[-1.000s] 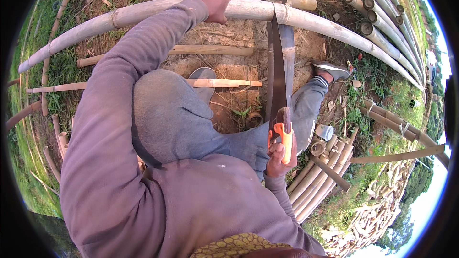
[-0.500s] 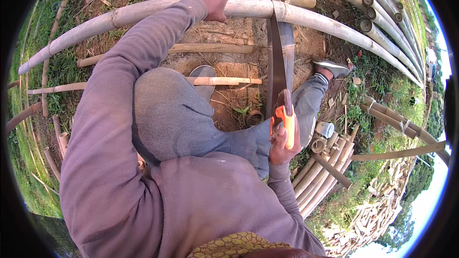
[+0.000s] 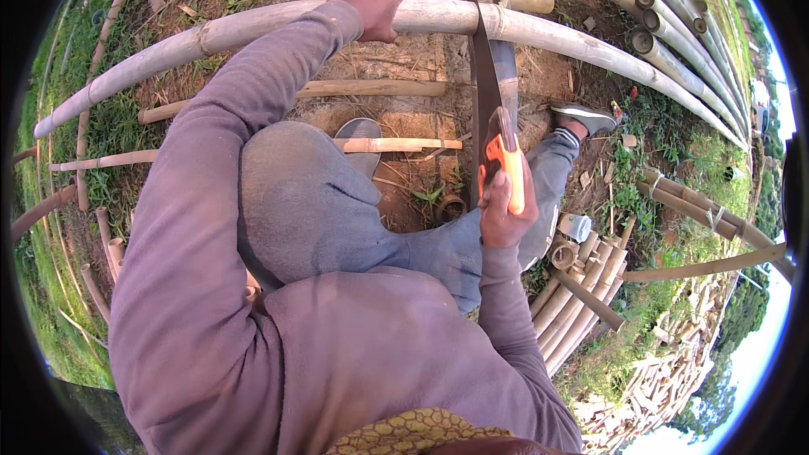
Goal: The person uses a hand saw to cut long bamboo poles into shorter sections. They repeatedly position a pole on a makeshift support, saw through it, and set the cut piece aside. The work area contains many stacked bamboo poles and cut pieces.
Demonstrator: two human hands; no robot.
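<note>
A long pale bamboo pole (image 3: 556, 35) runs across the far part of the view, bent by the lens. My left hand (image 3: 371, 10) is wrapped over this pole left of the middle, its fingers curled round the far side. In my right hand (image 3: 511, 211) is the orange handle of a handsaw (image 3: 486, 88). The saw's dark blade reaches away from me and crosses the pole near a joint. Whether the teeth have cut into the pole I cannot tell. Beneath the pole lies a thicker bamboo piece (image 3: 505, 63), pointing away from me.
Several bamboo poles (image 3: 666, 55) are stacked at the far right. A bundle of cut bamboo (image 3: 581, 307) and a white cup-like container (image 3: 575, 227) sit by my right leg. Split bamboo strips (image 3: 371, 88) lie on the ground before me. Bamboo scraps (image 3: 649, 379) are heaped at the lower right.
My right hand has pushed the saw forward, away from me, so more blade extends past the pole. My left hand keeps its grip on the pole.
</note>
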